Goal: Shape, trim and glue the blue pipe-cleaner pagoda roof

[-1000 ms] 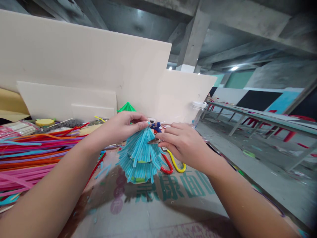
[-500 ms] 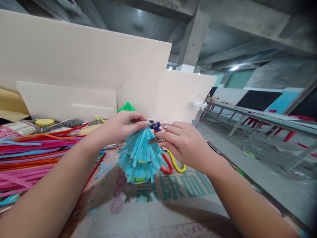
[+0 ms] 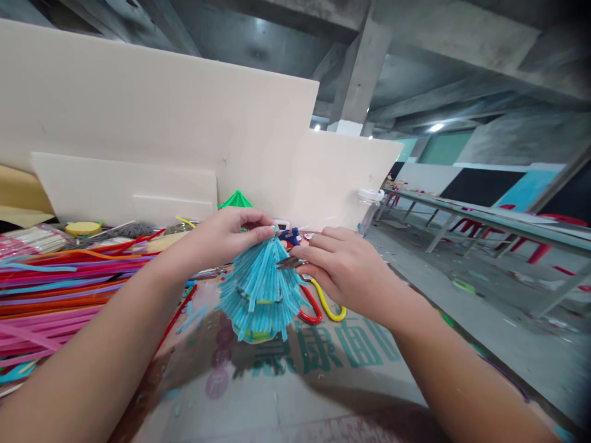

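Note:
A cone of light-blue fuzzy stems (image 3: 263, 289), layered in two tiers with bits of green at the edges, stands upright in front of me. At its peak, my left hand (image 3: 240, 231) pinches the tip between thumb and fingers. My right hand (image 3: 344, 264) is closed around a pointed metal tool (image 3: 289, 263), whose grip is hidden in the palm. The tool's tip lies against or just in front of the cone's upper right side. Below that hand, a pair of red and yellow handles (image 3: 329, 301) rests on the printed board (image 3: 295, 394).
Bundles of coloured fuzzy stems (image 3: 60, 295) cover the left side. A green cone (image 3: 236, 199) and a lidded clear jar (image 3: 368, 209) stand behind, before tall cream boards (image 3: 184, 117). A blue object (image 3: 290, 236) sits behind the cone. Blue scraps (image 3: 191, 320) lie on the board.
Almost nothing differs. Both hands keep their hold, and the metal tool's tip has shifted only very slightly beside the cone.

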Tool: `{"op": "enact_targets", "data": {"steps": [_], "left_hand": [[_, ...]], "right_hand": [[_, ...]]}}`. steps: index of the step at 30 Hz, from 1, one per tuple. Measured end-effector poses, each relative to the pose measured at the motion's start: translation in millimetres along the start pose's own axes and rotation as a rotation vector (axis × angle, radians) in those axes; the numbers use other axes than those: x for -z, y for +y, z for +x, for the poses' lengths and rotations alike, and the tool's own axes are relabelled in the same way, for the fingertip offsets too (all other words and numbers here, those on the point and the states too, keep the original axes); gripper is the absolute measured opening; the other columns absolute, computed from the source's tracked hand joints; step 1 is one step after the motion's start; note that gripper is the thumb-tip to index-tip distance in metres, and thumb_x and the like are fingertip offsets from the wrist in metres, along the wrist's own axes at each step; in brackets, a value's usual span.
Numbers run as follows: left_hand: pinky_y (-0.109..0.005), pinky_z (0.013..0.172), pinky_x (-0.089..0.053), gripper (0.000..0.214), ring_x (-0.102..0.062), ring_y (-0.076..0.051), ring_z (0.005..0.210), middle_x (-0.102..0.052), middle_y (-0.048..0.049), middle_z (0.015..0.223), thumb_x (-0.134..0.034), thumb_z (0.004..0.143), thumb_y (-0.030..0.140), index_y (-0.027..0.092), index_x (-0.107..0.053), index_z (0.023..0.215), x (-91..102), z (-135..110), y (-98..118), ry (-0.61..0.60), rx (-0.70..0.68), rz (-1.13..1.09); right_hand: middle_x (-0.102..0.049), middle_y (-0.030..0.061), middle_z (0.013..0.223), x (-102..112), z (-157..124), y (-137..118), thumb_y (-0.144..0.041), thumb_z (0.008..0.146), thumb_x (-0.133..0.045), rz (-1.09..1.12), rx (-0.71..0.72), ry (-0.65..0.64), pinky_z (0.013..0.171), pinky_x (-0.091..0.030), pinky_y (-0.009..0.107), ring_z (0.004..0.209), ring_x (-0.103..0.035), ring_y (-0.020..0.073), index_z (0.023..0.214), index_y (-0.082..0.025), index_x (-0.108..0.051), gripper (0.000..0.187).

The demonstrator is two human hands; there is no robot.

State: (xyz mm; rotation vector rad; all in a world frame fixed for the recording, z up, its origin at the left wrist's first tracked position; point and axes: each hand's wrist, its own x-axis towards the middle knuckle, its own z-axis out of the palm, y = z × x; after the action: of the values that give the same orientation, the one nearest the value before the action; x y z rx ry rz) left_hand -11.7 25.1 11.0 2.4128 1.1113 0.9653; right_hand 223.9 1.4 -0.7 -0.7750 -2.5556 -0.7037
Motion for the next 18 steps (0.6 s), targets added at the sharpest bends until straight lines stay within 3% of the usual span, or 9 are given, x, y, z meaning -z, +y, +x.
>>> {"op": "enact_targets", "data": {"steps": [18], "left_hand": [[-0.027,0.07,-0.048,0.038,-0.063,-0.02,0.083,-0.071,-0.0028,0.09,-0.048,0.088,0.049,0.019,-0.069,0.095,0.6,0.2,-0.8,0.005,0.023,-0.011]], "right_hand": [[-0.068,0.0088,0.091,0.1,-1.2,2.3,-0.033,0.097,-0.042,-0.026,0.009,0.019,0.079,-0.041,0.035,0.089,-0.057,0.0207,0.11,-0.017,-0.064,0.029]]}}
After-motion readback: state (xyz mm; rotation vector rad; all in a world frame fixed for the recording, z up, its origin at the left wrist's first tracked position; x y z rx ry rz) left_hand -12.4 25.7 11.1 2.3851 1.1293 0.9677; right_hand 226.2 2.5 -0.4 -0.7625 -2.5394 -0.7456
